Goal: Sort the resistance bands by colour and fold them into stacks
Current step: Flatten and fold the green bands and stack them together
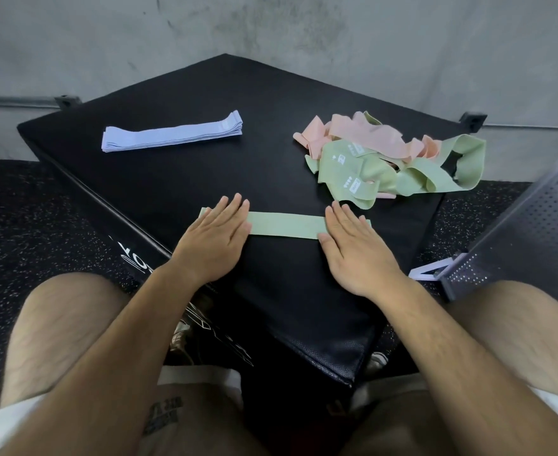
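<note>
A flat green band [285, 225] lies stretched across the near part of the black padded box [205, 179]. My left hand [216, 240] presses its left end with straight fingers. My right hand [353, 248] lies flat on its right end. A neat stack of lilac bands [172, 133] rests at the far left of the box. A loose heap of green bands [402, 174] and pink bands [369, 136], tangled together, sits at the far right.
The box stands on dark speckled rubber flooring [24, 225] against a grey concrete wall [271, 28]. A perforated grey metal panel [530, 222] leans close at the right. My bare knees flank the box's near corner.
</note>
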